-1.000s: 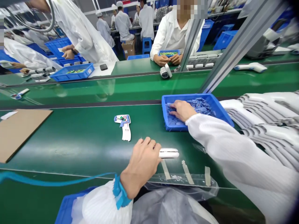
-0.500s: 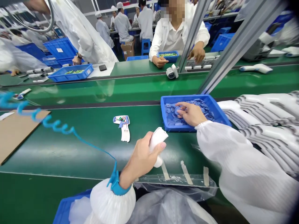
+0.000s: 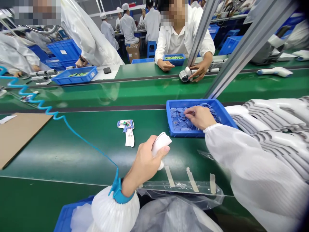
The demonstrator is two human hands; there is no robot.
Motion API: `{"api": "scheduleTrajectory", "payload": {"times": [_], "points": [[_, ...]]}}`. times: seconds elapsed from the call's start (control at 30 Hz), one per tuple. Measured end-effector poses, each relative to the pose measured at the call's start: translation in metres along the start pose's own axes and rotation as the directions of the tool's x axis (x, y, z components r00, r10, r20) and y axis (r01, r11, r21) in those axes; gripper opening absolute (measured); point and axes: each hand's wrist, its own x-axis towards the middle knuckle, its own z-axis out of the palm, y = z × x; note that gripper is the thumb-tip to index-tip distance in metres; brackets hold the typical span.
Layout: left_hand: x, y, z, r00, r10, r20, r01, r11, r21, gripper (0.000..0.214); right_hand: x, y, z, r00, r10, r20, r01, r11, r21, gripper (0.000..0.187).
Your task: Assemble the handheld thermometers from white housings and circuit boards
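My left hand [image 3: 145,161] is shut around a curved white plastic housing [image 3: 161,141], holding it tilted just above the green conveyor belt [image 3: 72,154]. A blue wrist strap [image 3: 117,191] circles that wrist, and a blue coiled cord [image 3: 79,138] runs from it across the belt. My right hand [image 3: 200,117] rests in a blue plastic tray [image 3: 200,102], its fingers on a heap of flat blue discs [image 3: 178,117]. Between my hands and farther out lies a small circuit board assembly [image 3: 126,125] on a white backing.
Stacked white housings [image 3: 272,129] fill the right side. A cardboard sheet [image 3: 21,135] lies at the left, and tape strips [image 3: 191,178] stick to the belt's near edge. Beyond a metal-framed partition [image 3: 251,48], a co-worker's hand [image 3: 200,71] grips a white object [image 3: 184,75].
My left hand has lifted the white housing off the belt and turned it upright. The blue cord has swung up across the belt. My right hand has shifted within the tray.
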Motion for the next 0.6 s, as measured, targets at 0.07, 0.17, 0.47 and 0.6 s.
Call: {"api": "scheduleTrajectory", "payload": {"times": [0.07, 0.17, 0.47, 0.6], "points": [[-0.001, -0.002, 0.000, 1.000, -0.027, -0.007, 0.027, 1.000, 0.001, 0.027, 0.010, -0.006, 0.006, 0.999, -0.018, 0.041, 0.021, 0.997, -0.073, 0.019], [-0.002, -0.006, -0.001, 0.998, -0.068, -0.009, 0.068, 0.998, 0.007, 0.027, 0.025, -0.017, 0.014, 0.995, -0.003, 0.105, 0.020, 0.986, -0.163, 0.016], [-0.008, -0.006, 0.000, 0.998, -0.063, 0.012, 0.063, 0.998, -0.002, 0.031, -0.006, -0.035, -0.016, 0.993, -0.061, 0.103, 0.063, 0.998, -0.017, 0.015], [-0.007, 0.005, 0.005, 1.000, 0.013, 0.000, -0.013, 0.991, 0.131, 0.021, -0.068, -0.050, -0.033, 0.980, -0.133, 0.148, 0.042, 0.867, 0.497, 0.042]]}}
